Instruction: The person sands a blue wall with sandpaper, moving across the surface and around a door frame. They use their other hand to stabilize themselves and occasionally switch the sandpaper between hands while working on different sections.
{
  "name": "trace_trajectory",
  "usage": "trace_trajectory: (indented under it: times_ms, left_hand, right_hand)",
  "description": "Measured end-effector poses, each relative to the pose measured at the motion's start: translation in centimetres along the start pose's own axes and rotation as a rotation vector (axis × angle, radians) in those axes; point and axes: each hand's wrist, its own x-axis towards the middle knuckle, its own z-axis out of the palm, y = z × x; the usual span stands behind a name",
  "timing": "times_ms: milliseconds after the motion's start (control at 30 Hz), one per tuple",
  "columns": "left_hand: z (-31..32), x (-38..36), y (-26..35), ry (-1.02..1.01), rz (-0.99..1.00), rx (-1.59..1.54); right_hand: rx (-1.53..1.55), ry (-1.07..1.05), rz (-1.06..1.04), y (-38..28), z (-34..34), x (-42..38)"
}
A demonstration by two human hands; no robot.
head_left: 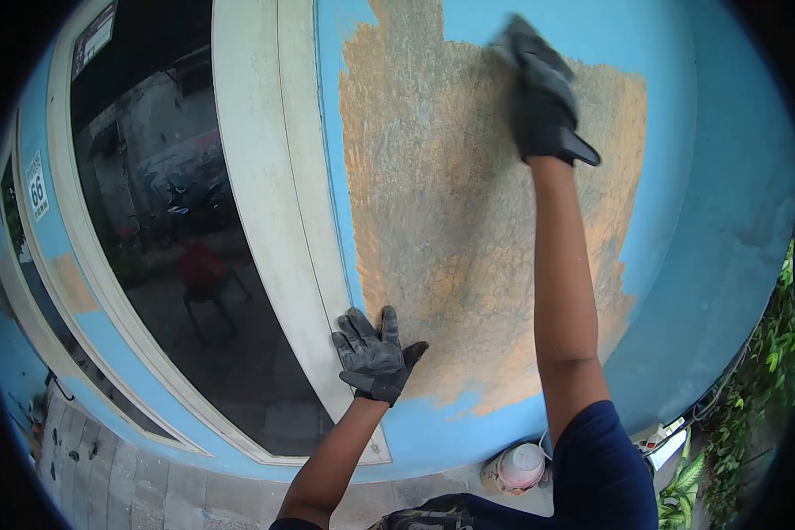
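Note:
My left hand, in a black and grey work glove, presses flat with fingers spread where the white window frame meets the wall. Higher up, my right hand, gloved the same way, reaches to the upper part of a rough tan and grey patch on the light blue wall. Motion smears its fingers, so whether anything lies under them is hidden. Fine cracks run through the lower part of the patch, and its border of orange-tan coating is ragged.
Dark window glass at the left reflects a chair and a motorbike. A white bucket stands on the paved floor at the wall's foot. White items lie right of my body, near green plants. A house number plate hangs far left.

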Motion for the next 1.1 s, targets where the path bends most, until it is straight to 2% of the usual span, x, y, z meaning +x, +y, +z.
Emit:
trace_trajectory:
  times_ms: [33, 100, 133, 167, 200, 233, 300, 400, 467, 500, 567, 633, 667, 700, 733, 800, 833, 900, 933, 967, 1033, 1100]
  left_hand:
    - [0.0, 0.0, 0.1, 0.003, -0.007, -0.001]
    - [0.0, 0.0, 0.1, 0.004, -0.007, -0.005]
    - [0.0, 0.0, 0.0, 0.01, 0.018, 0.008]
    - [-0.1, 0.0, 0.0, 0.015, 0.043, 0.02]
    - [-0.2, 0.0, 0.0, 0.014, 0.047, 0.013]
    - [-0.4, 0.0, 0.0, -0.008, 0.039, 0.022]
    - [-0.4, 0.0, 0.1, -0.031, 0.042, 0.036]
    - [-0.2, 0.0, 0.0, -0.046, 0.037, 0.038]
    - [0.1, -0.2, -0.2, 0.012, 0.061, 0.068]
    - [0.1, -0.1, -0.2, 0.017, 0.059, 0.064]
    - [0.0, -0.1, -0.1, -0.037, 0.046, 0.067]
    - [0.0, -0.2, -0.1, -0.031, 0.046, 0.067]
    - [0.1, -0.2, -0.1, -0.023, 0.049, 0.07]
    - [0.0, -0.2, -0.1, -0.024, 0.05, 0.065]
    - [-0.1, -0.1, 0.0, -0.044, 0.031, 0.064]
    - [-0.1, 0.0, 0.2, -0.063, 0.023, 0.062]
    - [0.0, -0.1, 0.2, -0.049, 0.028, 0.07]
    - [0.0, -0.1, -0.1, -0.033, 0.036, 0.077]
    - [-0.1, -0.1, -0.1, -0.038, 0.033, 0.073]
    - [-0.1, -0.1, 0.0, -0.045, 0.027, 0.066]
    - [-0.2, -0.1, 0.1, -0.049, 0.026, 0.066]
    - [-0.1, 0.1, 0.0, -0.054, 0.026, 0.072]
  right_hand:
    - [-0.088, 0.466, -0.327, 3.7, 1.7, 0.7]
    - [-0.17, 0.071, 0.021, 1.4, 3.1, -0.2]
    - [-0.198, 0.011, -0.072, -1.1, 3.3, -1.2]
    - [-0.365, -0.148, -0.086, -5.2, 2.2, -1.7]
    - [-0.258, -0.208, -0.215, -6.4, 4.3, -3.1]
    - [-0.138, -0.002, -0.351, -8.2, 4.7, -4.4]
    - [0.025, 0.157, -0.426, -8.5, 3.6, -4.8]
    - [-0.077, -0.027, -0.183, -4.4, 1.5, -3.6]
    - [0.009, -0.004, -0.06, 2.4, 1.3, -3.6]
    - [0.158, 0.098, 0.054, 5.4, 0.8, -3.2]
    - [0.174, 0.259, 0.066, 8.4, -0.2, -2.7]
    - [0.207, 0.224, 0.035, 6.0, 0.4, -2.5]
    - [0.218, -0.016, 0.096, 5.5, 2.2, -3.6]
    - [-0.086, 0.177, -0.163, 2.4, 4.0, -4.9]
    - [-0.189, -0.187, -0.114, -1.6, 2.0, -5.3]
    - [-0.014, 0.188, -0.491, -6.2, 1.2, -6.2]
    - [-0.021, 0.193, -0.486, -5.3, 1.5, -6.0]
    - [-0.266, -0.185, -0.208, -2.0, 2.3, -5.0]
    - [-0.009, 0.01, -0.077, -0.5, 1.1, -3.7]
    - [0.24, 0.08, 0.034, 2.8, 2.2, -2.8]
    - [-0.078, 0.394, -0.19, 4.9, 2.4, -2.1]
    - [0.039, 0.09, -0.1, 1.1, 2.1, -3.9]
